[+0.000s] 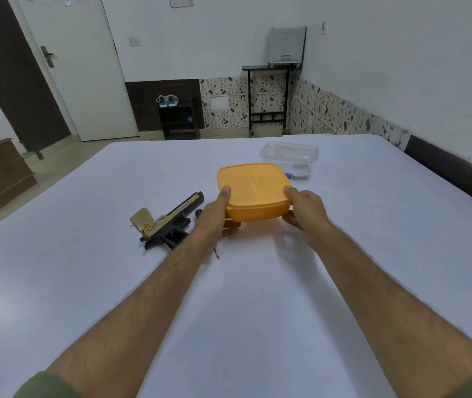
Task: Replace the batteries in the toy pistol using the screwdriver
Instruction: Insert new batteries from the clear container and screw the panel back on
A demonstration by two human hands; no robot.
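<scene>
White table (56,282), wide and flat, filling the near part of the view. Two bare arms reaching out over it, green sleeves cut off at the bottom corners. Left hand (214,216) and right hand (305,212) holding an orange box (253,191) with its lid on, one hand at each near corner. Each grip pinching the box: thumb on top of the lid, fingers curled under, mostly hidden. Nothing of the inside of the box on show.

Just left of the left hand, flat on the table: toy pistol (166,222), gold and black, barrel pointing away. Screwdriver (198,214) right beside it, mostly hidden behind the left wrist; only a dark handle end above the wrist and a thin tip below it peeking out.

Behind the orange box: clear tub (289,155). Small blue and white thing (296,175) at its foot, too small to tell what.

Farther back: white door, dark shelf with a pair of shoes (167,100), tall black stand (269,96) with a gray machine on top.
</scene>
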